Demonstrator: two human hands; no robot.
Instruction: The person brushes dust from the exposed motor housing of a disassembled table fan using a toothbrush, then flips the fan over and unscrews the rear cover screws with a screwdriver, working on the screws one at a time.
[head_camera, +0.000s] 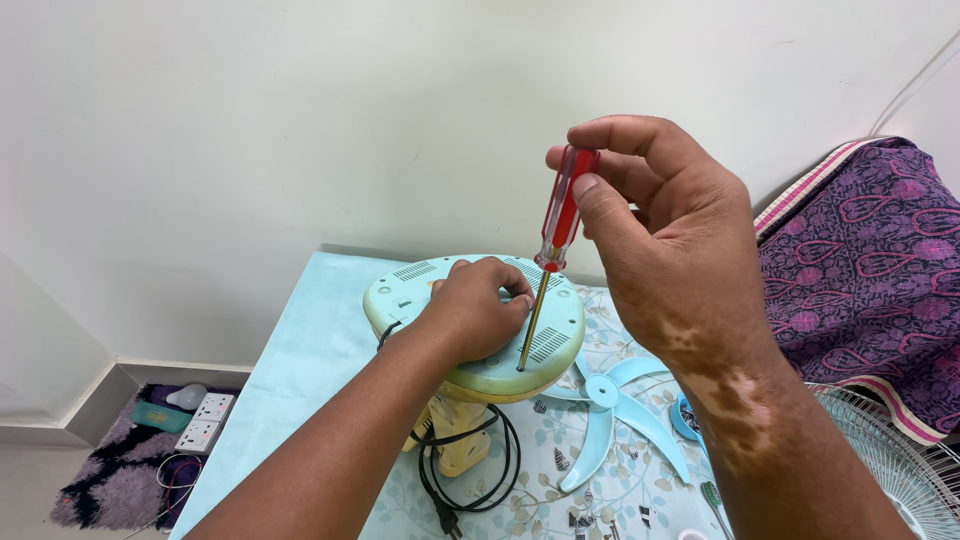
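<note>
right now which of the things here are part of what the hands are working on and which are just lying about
In use:
- red-handled screwdriver, held in the right hand, tip on the base
- round pale green fan base, steadied by the left hand
- black power cord hanging from the base

Lying about:
- blue fan blade
- wire fan guard
- purple patterned cloth
- white socket strip on the floor
</note>
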